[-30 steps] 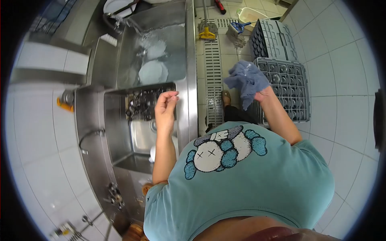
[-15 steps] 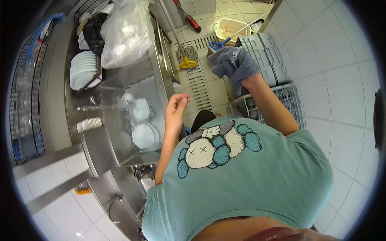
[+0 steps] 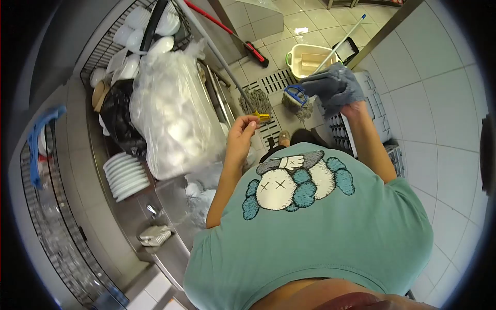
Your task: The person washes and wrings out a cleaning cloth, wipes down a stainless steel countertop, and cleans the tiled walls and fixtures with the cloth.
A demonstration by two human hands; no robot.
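lighting: soft, fairly bright | glare: floor tiles [image 3: 302, 31], plastic bag [image 3: 178, 124] | fisheye: tiled wall [image 3: 449, 144] bowed, corners black

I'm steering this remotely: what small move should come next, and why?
Probably bring the left hand across to gather the blue-grey cloth. The right hand alone holds it, with loose folds spreading beyond that grip, while the left hand is loosely curled with nothing visible in it.
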